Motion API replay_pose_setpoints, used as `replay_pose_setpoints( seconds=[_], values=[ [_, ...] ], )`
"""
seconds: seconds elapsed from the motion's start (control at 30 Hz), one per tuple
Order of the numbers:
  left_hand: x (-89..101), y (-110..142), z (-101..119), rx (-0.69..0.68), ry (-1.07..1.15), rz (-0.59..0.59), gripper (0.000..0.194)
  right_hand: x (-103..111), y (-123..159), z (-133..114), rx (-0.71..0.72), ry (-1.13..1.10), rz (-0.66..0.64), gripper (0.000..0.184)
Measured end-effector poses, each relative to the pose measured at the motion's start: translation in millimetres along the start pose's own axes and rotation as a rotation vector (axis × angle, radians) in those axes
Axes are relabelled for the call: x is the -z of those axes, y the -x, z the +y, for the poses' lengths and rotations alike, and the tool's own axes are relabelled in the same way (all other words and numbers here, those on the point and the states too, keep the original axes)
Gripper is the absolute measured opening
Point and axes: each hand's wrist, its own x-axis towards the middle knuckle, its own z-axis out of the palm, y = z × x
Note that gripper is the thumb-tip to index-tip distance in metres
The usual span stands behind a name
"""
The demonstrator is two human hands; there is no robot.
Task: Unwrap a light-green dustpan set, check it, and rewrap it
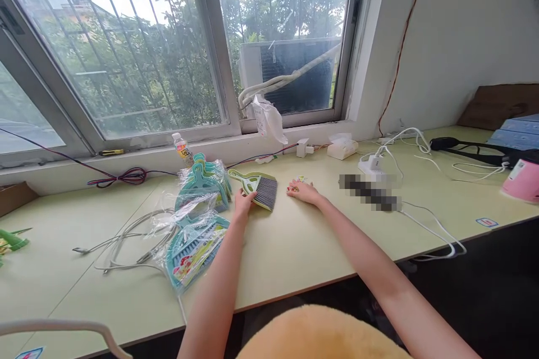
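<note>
My left hand grips a small green hand brush with dark bristles, lying on the pale green table. My right hand rests on the table just right of the brush, fingers closed around a small colourful item that I cannot make out. To the left of the brush lie several teal brush-and-dustpan sets in clear plastic wrap.
Grey cables sprawl at the left. A small bottle stands by the window sill. White chargers and cords lie at the right, with a pink device and black strap farther right.
</note>
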Motion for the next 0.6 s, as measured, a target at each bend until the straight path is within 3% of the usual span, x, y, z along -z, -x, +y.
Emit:
replay_pose_setpoints(
  seconds=[0.2, 0.3, 0.43, 0.47, 0.53, 0.6],
  values=[
    [2.2, -6, -5, 0.027, 0.018, -0.029, 0.025, -4, 2, -5, 0.156, 0.061, 0.11, 0.04],
    [2.9, -5, -5, 0.035, 0.02, -0.029, 0.024, 3, 0, -4, 0.06, -0.078, 0.281, 0.042],
    [1.7, -2, -4, 0.064, 0.038, -0.064, 0.033, 16, 5, -17, -0.132, -0.33, 0.603, 0.052],
    [0.5, -1, -4, 0.07, 0.048, -0.09, 0.034, 17, 8, -24, -0.102, -0.353, 0.68, 0.053],
    [-3.4, 1, -4, 0.087, 0.066, -0.142, 0.036, 16, 16, -43, 0.091, -0.311, 0.772, 0.051],
    [-8.9, 5, -3, 0.116, 0.083, -0.175, 0.034, 8, 25, -63, 0.335, -0.176, 0.742, 0.046]
  ],
)
